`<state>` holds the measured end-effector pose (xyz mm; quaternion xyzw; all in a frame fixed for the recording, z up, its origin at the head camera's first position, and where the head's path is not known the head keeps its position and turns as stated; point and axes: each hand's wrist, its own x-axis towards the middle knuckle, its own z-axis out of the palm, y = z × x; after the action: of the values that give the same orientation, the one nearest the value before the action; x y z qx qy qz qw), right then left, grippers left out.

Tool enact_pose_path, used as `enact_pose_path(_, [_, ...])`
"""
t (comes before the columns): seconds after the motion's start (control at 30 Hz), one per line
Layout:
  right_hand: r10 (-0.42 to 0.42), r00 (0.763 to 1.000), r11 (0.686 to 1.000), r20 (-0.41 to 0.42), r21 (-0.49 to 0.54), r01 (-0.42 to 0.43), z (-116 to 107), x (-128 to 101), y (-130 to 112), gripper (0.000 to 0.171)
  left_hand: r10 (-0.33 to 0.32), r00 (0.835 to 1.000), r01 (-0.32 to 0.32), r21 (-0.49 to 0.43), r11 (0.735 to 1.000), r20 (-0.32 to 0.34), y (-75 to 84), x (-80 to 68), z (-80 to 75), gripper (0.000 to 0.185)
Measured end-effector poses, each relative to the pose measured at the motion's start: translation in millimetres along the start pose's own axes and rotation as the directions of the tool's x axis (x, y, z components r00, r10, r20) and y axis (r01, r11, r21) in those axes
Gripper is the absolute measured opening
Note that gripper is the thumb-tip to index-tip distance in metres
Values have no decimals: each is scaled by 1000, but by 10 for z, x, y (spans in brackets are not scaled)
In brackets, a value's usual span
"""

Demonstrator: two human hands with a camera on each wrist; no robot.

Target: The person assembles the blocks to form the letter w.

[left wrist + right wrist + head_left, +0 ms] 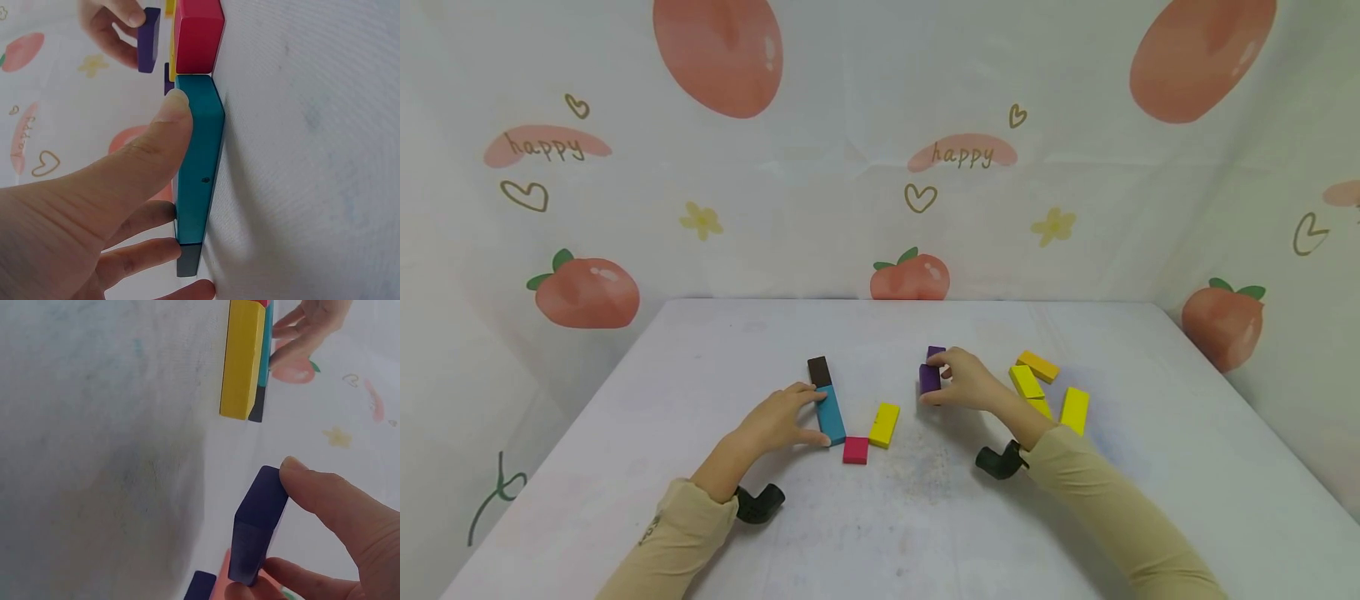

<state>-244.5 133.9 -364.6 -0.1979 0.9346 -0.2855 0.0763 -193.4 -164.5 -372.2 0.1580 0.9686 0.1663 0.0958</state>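
The left hand [778,421] rests at the near-left of the white cloth-covered table [625,433], its thumb and fingers curled round the long teal rectangular wooden block [831,415]; the left wrist view shows the thumb tip [172,109] pressed against one long face of that block while the other fingers meet the opposite end. The teal block lies flat on the table, directly ahead of the left palm, with a dark brown rectangular block [819,371] butted against its far end and a small pink square block [855,450] just beside its near end (in the left wrist view the pink block [199,34] sits end to end with the teal one [197,162]). A yellow rectangular block [884,424] lies just to the right of the teal block, apart from the left hand. The right hand [970,382] is positioned right of centre and pinches a purple rectangular block [929,377] between thumb and fingers; the right wrist view shows this block [257,525] gripped at its edges and tilted, with one end lifted off the surface. A second purple block [936,352] lies just behind the held one, partly hidden by the fingers. A group of yellow blocks [1045,387] lies to the right of the right hand, near the wrist.
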Motion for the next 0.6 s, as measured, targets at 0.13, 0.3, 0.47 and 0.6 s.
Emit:
enact_pose_path(0.13, [10,1000,1000,-10,1,-10,35,25,-27,60,2,1000,-2,1,1000,-4,-1,-1,1,72])
enact_pose_path(0.3, [6,1000,1000,-18,10,-6,66,56,-60,59,6,1000,-6,2,1000,-6,0,-5,-3,72])
enact_pose_path(0.47, [-9,1000,1000,-24,10,10,90,79,-88,58,11,1000,-11,6,1000,-9,0,-7,-6,71])
enact_pose_path(0.6, [4,1000,1000,-20,26,-3,112,91,-112,58,12,1000,-12,6,1000,-9,-1,-8,-5,71])
